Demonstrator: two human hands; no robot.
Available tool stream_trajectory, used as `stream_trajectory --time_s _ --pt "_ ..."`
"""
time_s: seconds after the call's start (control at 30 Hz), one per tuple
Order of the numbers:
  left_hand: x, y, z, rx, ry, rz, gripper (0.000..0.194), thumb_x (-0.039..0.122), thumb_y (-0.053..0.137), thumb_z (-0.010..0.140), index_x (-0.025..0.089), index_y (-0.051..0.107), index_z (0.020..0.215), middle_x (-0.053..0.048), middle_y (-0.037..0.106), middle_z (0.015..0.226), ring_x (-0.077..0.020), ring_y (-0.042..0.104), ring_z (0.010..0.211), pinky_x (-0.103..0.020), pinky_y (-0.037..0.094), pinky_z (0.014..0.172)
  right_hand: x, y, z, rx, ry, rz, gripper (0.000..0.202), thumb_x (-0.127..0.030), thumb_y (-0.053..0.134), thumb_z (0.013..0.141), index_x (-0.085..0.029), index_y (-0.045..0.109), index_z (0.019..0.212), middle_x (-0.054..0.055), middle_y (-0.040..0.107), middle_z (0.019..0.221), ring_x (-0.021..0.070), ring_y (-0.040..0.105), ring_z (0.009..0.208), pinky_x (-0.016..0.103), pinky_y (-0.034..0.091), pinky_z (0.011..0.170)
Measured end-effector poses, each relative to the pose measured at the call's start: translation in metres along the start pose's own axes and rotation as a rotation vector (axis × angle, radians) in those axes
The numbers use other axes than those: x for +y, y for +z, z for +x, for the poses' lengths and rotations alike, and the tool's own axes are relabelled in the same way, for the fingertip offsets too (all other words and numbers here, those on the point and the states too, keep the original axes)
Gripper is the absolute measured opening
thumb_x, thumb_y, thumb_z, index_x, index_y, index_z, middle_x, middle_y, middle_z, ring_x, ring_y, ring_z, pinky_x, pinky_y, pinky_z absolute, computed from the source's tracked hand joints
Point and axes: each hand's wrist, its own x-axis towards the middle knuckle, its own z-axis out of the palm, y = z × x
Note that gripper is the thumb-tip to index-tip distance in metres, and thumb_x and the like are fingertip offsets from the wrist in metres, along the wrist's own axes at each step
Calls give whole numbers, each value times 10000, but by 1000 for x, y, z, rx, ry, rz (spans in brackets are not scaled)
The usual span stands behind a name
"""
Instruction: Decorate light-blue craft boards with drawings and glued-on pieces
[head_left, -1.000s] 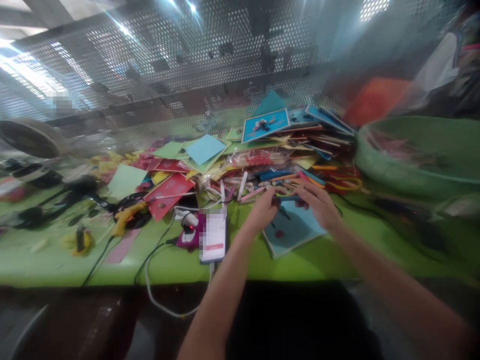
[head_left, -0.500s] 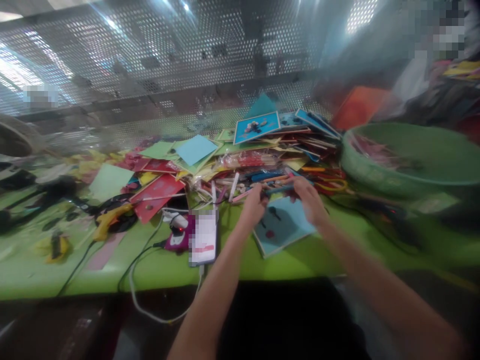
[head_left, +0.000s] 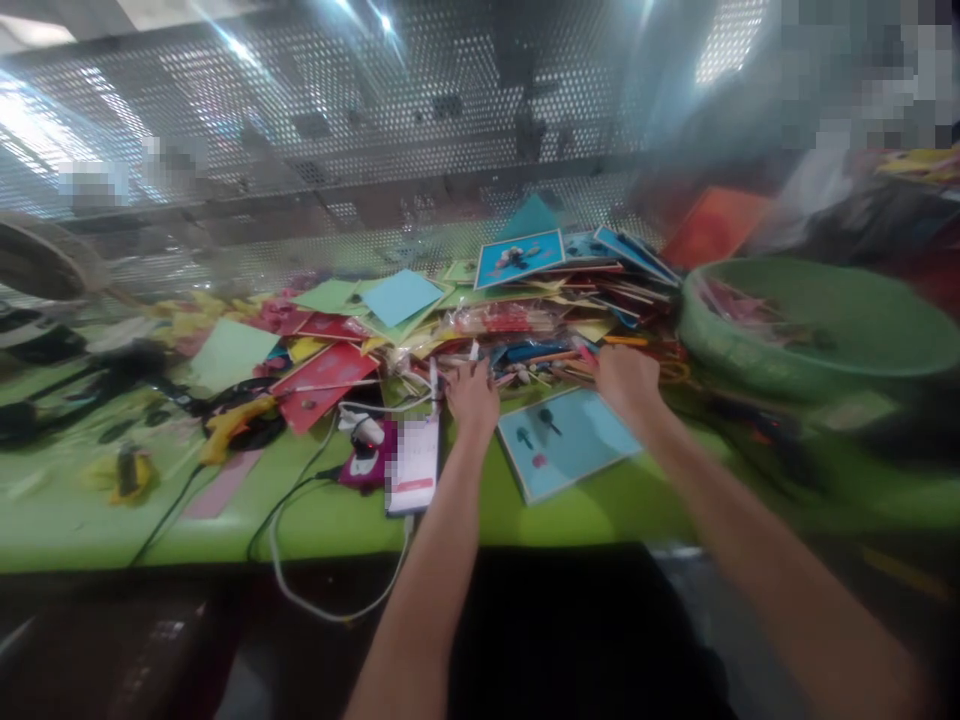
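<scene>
My left hand [head_left: 472, 396] reaches into the loose sticks and markers behind the phone [head_left: 415, 465], its fingers apart and pointing away from me. To its right, my right hand [head_left: 628, 378] is closed at the edge of the same pile, beside a pink marker [head_left: 585, 352]; what its fingers hold, if anything, is hidden. Between my forearms lies a light blue card [head_left: 574, 445] with small dark shapes and a pink spot on it.
A yellow glue gun [head_left: 234, 428] and red card [head_left: 322, 385] lie at left. A green basin [head_left: 810, 360] stands at right. Stacked cards [head_left: 521, 258] lie behind the sticks. A white cable [head_left: 300, 600] hangs over the front edge.
My hands have moved apart, the left one leftward and the right one slightly right. The bluish stick between them no longer shows there. The left hand's fingers have spread.
</scene>
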Motion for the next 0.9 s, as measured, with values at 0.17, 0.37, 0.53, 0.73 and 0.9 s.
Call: stream_trajectory --time_s 0.17,0.37,0.53,0.73,0.9 --pt "8 -4 -4 74 59 -25 397 149 592 889 296 702 1241 -108 631 1393 -383 447 1325 -590 342 1128 0 6 1 37 -2 -11 245 -141 538 959 -50 703 1115 280 731 1097 358 706 1037 410 490 823" --pt "24 -2 -9 21 208 -121 395 178 588 931 300 672 1298 -89 642 1388 -350 474 1331 -532 313 1168 22 6 -1 100 34 84 161 -212 637 926 -120 702 1041 249 748 1045 342 711 965 402 478 789" --pt "34 -1 -19 -74 391 -147 488 190 556 964 276 582 1443 -85 587 1491 -321 457 1374 -472 312 1173 24 -5 -7 105 -97 414 116 -298 676 899 -212 707 971 101 773 926 273 704 838 358 482 722" --pt "47 7 -26 -159 546 -39 331 282 530 1028 224 640 1335 -115 686 1334 -292 549 1268 -445 366 1071 8 -13 -24 -21 -275 1010 99 -358 789 812 -282 744 856 79 765 882 264 697 778 407 537 701" --pt "50 16 -24 -299 580 106 273 280 438 1068 160 672 1141 -132 735 1057 -276 638 1077 -416 405 954 3 -2 -26 -119 -179 1380 55 -380 825 802 -351 784 826 44 727 832 274 662 702 469 555 658"
